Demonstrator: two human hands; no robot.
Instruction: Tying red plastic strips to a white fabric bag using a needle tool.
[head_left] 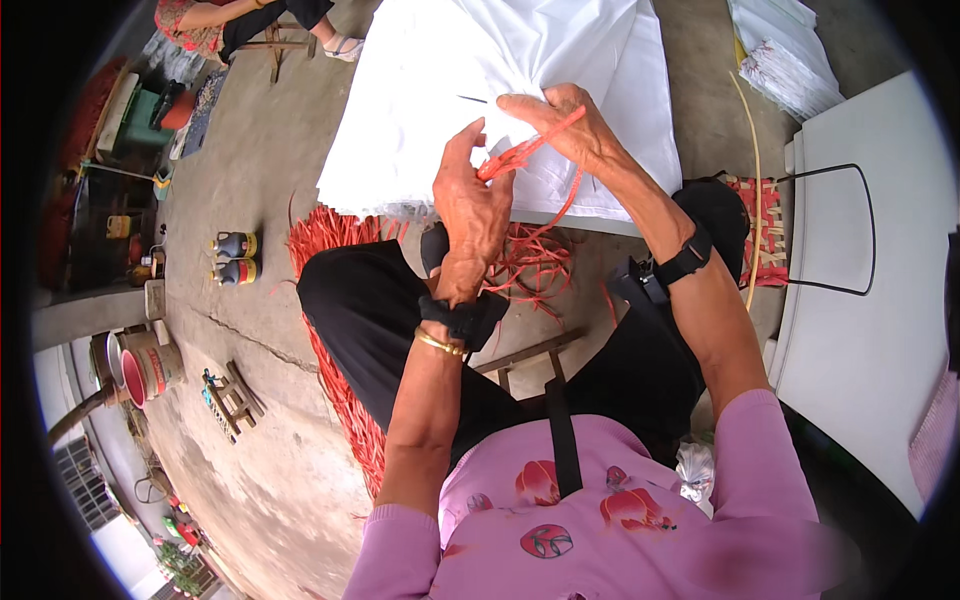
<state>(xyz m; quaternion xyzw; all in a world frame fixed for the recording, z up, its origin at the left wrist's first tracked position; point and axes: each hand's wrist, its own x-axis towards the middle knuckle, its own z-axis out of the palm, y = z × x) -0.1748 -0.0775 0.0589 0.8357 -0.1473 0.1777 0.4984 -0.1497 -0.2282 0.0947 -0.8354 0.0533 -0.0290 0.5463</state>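
Observation:
My left hand (474, 195) is closed on a small bunch of red plastic strips (512, 160), pinched between thumb and fingers. One strip runs from the bunch across the front of my right hand (572, 128), and a loose end hangs below it. The right hand's thumb points left with the other fingers curled; what they grip is hidden. Just off that thumb tip is a thin dark needle-like piece (472, 99), over a white sheet (430, 110). Whether the right fingers hold it I cannot tell. Both hands are above the sheet's near edge.
A long heap of red strips (345, 400) lies left of my leg; more loose strips (535, 265) tangle under the table edge. A white box-like surface (865, 290) stands right. Two dark jugs (236, 245), a small wooden stool (235, 400) and a seated person (265, 20) are left.

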